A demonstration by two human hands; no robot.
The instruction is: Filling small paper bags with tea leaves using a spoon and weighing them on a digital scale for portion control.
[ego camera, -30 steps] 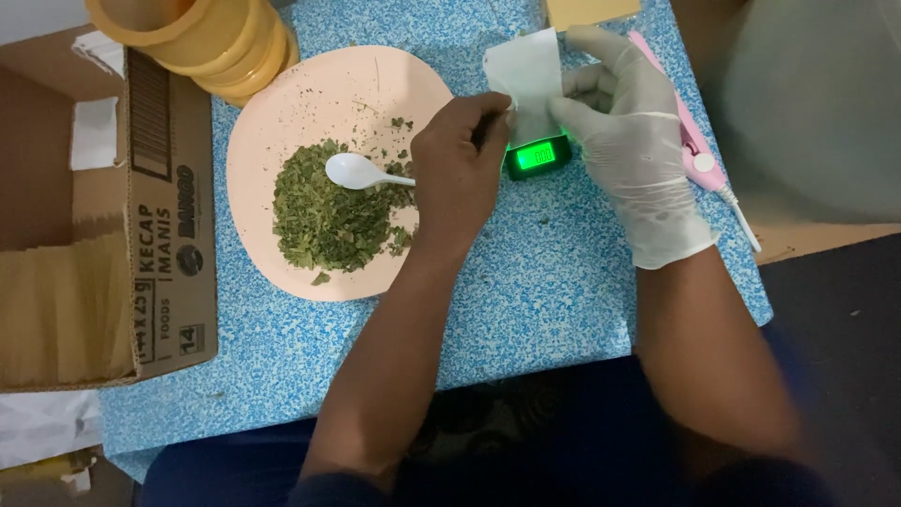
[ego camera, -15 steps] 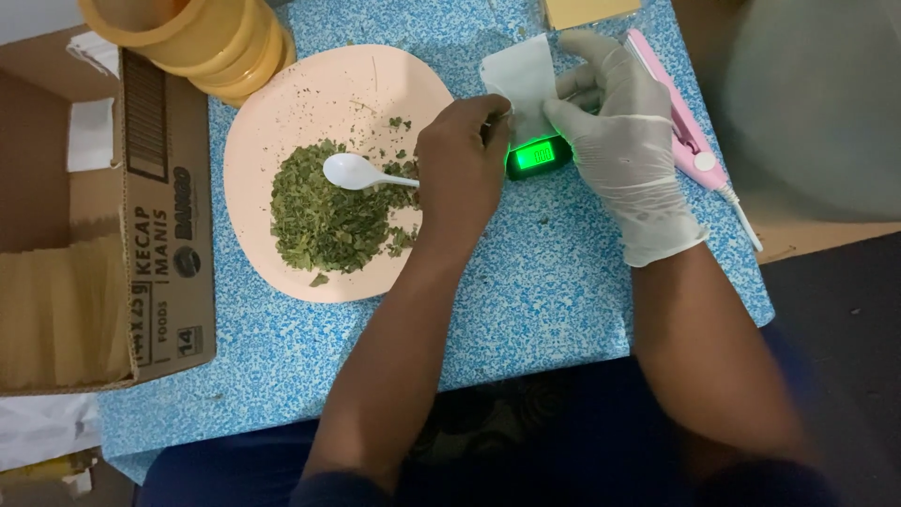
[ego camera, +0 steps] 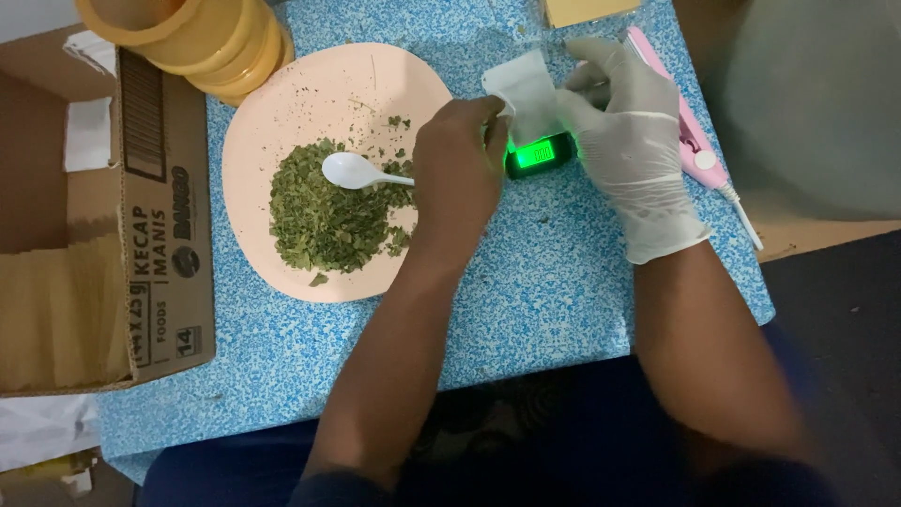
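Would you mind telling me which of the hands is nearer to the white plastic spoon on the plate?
Left. The bare left hand sits right at the end of the white spoon, at its handle. The gloved right hand is farther off, beyond the small scale.

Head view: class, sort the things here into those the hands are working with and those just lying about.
In use: white sachet, scale, spoon, dried leaves, pink plate, left hand, right hand.
Lying about: cardboard box, yellow tubs, pink sealer.
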